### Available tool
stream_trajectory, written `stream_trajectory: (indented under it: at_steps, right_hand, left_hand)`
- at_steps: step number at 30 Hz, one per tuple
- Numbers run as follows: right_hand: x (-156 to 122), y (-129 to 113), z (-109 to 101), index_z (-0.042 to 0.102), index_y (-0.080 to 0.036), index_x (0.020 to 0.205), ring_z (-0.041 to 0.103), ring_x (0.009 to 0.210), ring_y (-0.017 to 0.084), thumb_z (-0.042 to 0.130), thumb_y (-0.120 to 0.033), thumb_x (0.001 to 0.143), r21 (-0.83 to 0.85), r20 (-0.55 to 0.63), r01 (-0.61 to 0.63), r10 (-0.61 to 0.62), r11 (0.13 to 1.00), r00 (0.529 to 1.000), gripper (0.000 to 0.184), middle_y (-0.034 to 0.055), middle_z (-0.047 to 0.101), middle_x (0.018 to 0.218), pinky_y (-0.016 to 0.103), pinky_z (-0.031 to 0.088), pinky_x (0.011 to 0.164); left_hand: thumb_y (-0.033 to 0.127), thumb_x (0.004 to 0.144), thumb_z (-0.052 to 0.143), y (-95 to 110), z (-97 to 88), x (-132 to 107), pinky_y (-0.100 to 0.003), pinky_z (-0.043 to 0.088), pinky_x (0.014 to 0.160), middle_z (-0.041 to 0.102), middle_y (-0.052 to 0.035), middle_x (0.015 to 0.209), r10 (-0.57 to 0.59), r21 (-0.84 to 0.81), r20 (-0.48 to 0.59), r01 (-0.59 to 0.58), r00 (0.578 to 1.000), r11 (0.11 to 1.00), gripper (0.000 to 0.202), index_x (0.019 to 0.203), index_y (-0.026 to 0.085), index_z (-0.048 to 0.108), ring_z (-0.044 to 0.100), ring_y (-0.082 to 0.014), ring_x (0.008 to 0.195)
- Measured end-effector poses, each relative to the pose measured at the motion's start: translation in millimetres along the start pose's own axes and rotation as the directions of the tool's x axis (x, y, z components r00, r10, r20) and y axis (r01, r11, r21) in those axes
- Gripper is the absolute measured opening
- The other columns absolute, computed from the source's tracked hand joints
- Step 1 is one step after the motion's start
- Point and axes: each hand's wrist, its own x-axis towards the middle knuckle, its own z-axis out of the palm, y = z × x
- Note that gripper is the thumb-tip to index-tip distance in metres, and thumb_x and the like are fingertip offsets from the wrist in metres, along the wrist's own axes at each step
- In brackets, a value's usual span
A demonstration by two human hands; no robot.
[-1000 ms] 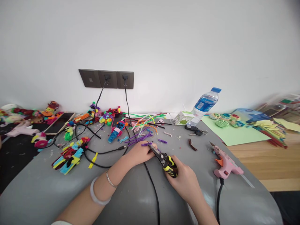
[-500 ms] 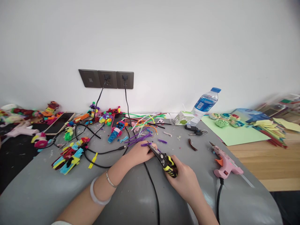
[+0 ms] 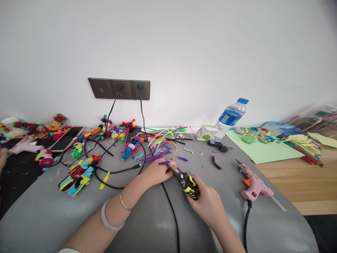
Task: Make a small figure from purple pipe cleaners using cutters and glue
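Observation:
My right hand is wrapped round the black and yellow handles of a pair of pliers. The jaws point up and left, and their tip meets a purple pipe cleaner. My left hand is closed around that pipe cleaner, with the fingertips partly hidden behind the hand and the jaws. Just beyond lie loose purple pipe cleaners in a bunch, and a short purple piece sits apart to their right.
Pipe-cleaner figures and a phone lie left among black cables. A water bottle, drink carton and keys stand or lie at the back. On the right is a pink glue gun. Another person's hand shows at the left edge.
Both my hands and the pliers hold almost the same position. At the far left edge, more of another person's hand has come into view.

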Motion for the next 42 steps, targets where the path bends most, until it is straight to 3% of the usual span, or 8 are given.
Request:
stream_trajectory:
  at_steps: [20, 26, 32, 38, 42]
  right_hand:
    - [0.0, -0.6, 1.0, 0.051, -0.025, 0.086, 0.060, 0.054, 0.018, 0.053, -0.022, 0.073, 0.035, -0.045, 0.014, -0.012, 0.999, 0.999, 0.014, -0.0013, 0.064, 0.065, 0.023, 0.034, 0.051]
    - [2.1, 6.2, -8.0, 0.050, -0.023, 0.083, 0.051, 0.052, 0.014, 0.053, -0.027, 0.077, 0.297, -0.058, 0.008, 0.009, 0.955, 0.998, 0.008, -0.0037, 0.055, 0.062, 0.021, 0.040, 0.051]
    - [3.7, 8.7, -11.6, 0.051, -0.022, 0.082, 0.049, 0.054, 0.013, 0.053, -0.029, 0.078, 0.386, -0.103, 0.021, 0.021, 0.922, 0.994, 0.009, -0.0035, 0.053, 0.063, 0.020, 0.041, 0.052]
    - [2.9, 5.8, -8.1, 0.050, -0.023, 0.082, 0.049, 0.053, 0.013, 0.053, -0.027, 0.077, 0.333, -0.082, 0.002, 0.027, 0.943, 0.996, 0.007, -0.0035, 0.054, 0.063, 0.022, 0.040, 0.052]
    - [3.2, 6.0, -8.4, 0.051, -0.023, 0.084, 0.052, 0.055, 0.014, 0.053, -0.027, 0.077, 0.328, -0.072, -0.003, 0.028, 0.945, 0.997, 0.008, -0.0027, 0.057, 0.065, 0.022, 0.041, 0.053]
  left_hand:
    - [0.013, 0.087, 0.053, 0.2, -0.4, 0.4, -0.028, 0.047, 0.086, 0.072, -0.0020, 0.096, 0.021, -0.007, 0.001, -0.021, 1.000, 1.000, 0.014, 0.090, 0.020, 0.064, 0.064, -0.0191, 0.095]
    - [0.023, 0.091, 0.049, 4.1, -0.2, 4.7, -0.024, 0.039, 0.058, 0.057, 0.0017, 0.061, -0.066, -0.201, -0.101, 0.045, 0.993, 0.979, 0.021, 0.074, 0.018, 0.060, 0.052, -0.0131, 0.058]
    - [0.030, 0.094, 0.044, 6.2, -6.7, 2.4, -0.023, 0.040, 0.064, 0.056, 0.0012, 0.070, -0.063, -0.402, -0.337, -0.083, 0.939, 0.912, 0.015, 0.088, 0.019, 0.052, 0.053, -0.0137, 0.066]
    - [0.032, 0.097, 0.041, 6.2, -8.1, -2.4, -0.024, 0.040, 0.064, 0.056, -0.0002, 0.074, 0.041, -0.343, -0.334, -0.162, 0.942, 0.925, 0.019, 0.097, 0.018, 0.053, 0.053, -0.0139, 0.066]
    - [0.036, 0.099, 0.036, 6.5, -8.2, -2.6, -0.025, 0.040, 0.065, 0.056, -0.0009, 0.072, 0.063, -0.291, -0.346, -0.171, 0.936, 0.941, 0.027, 0.092, 0.018, 0.054, 0.053, -0.0142, 0.065]
